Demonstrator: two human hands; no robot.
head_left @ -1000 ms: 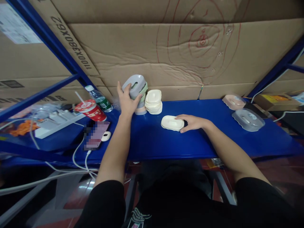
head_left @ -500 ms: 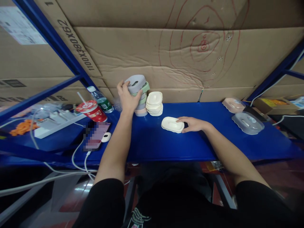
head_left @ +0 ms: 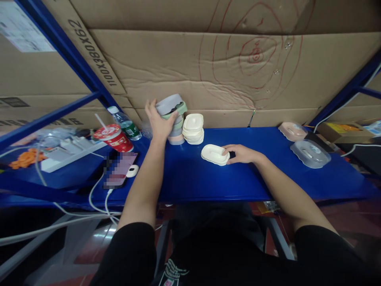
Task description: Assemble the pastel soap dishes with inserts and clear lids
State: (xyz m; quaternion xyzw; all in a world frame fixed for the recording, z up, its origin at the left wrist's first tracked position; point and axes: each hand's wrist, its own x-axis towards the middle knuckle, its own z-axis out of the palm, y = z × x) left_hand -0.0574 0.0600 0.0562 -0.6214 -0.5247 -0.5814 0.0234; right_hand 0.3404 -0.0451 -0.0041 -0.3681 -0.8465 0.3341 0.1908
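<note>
My left hand (head_left: 160, 119) is closed on a grey oval plastic ring-like piece (head_left: 170, 104) at the top of a stack. The piece tilts up on its far side. Under it show a green piece (head_left: 182, 108) and several grey, green and pinkish pieces (head_left: 176, 139). Just right of that stack stands a pile of cream-coloured shallow dishes (head_left: 194, 129). Nearer to me, my right hand (head_left: 241, 153) grips the right end of another cream dish (head_left: 214, 154), with the thumb at its near edge and fingers over its rim.
A red paper cup with a straw (head_left: 114, 137), a water bottle (head_left: 126, 123) and a phone (head_left: 120, 170) are at the left, beside a white power strip (head_left: 70, 155). At the right lie a pink container (head_left: 293, 131) and a clear lidded one (head_left: 311, 154). Cardboard (head_left: 166, 59) backs the blue table (head_left: 190, 178).
The grey piece at the stack's top has tipped in my left hand, its far side rising. My right hand has barely shifted, fingers now further over the dish's rim.
</note>
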